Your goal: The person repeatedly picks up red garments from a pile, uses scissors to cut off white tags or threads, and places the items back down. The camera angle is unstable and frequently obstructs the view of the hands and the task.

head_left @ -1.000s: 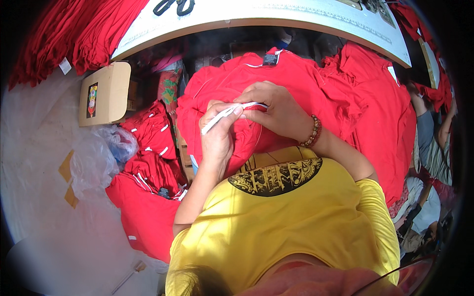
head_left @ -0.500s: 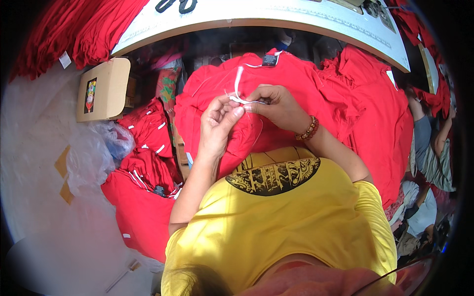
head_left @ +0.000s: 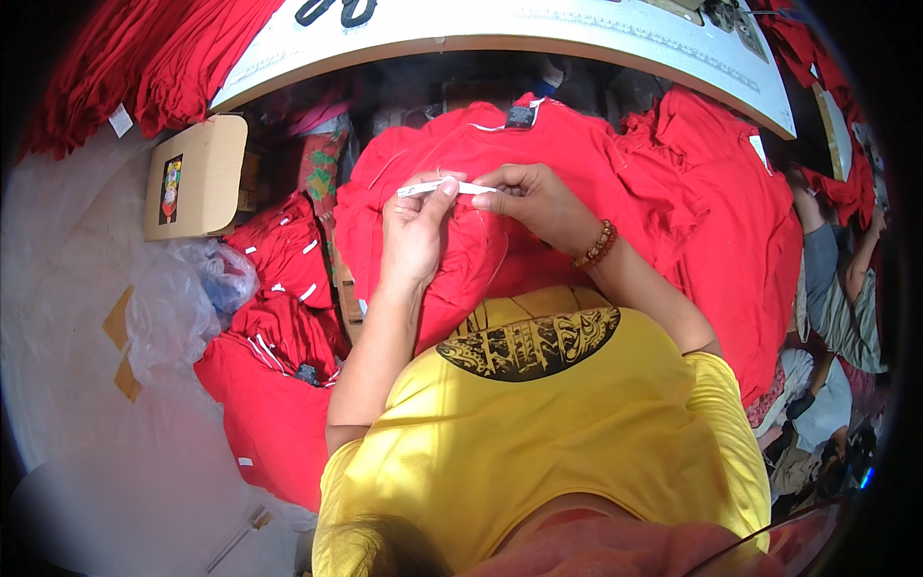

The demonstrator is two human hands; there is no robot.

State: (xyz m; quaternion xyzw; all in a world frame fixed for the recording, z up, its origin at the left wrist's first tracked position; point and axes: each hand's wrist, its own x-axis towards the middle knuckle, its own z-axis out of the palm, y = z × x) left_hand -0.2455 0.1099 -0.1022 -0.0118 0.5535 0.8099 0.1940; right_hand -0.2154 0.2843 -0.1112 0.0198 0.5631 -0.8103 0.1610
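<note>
Both hands, left hand (head_left: 415,236) and right hand (head_left: 527,200), pinch a white strip (head_left: 444,188) stretched level, left to right.

Pale grey floor (head_left: 106,462): carries a flat brown cardboard box (head_left: 197,178) with a small colourful picture label on its top face, lying at the upper left. Just below the box, a crumpled clear plastic bag (head_left: 187,298). Beside the bag, a heap of folded red garments with short white strips (head_left: 284,279), spreading down toward the lower left. Brown tape patches (head_left: 120,346) stuck to the floor by the bag.

White-topped wooden-edged worktable (head_left: 577,29): black-handled scissors (head_left: 332,10) on its top at the upper edge; red cloth draped over its right end.
</note>
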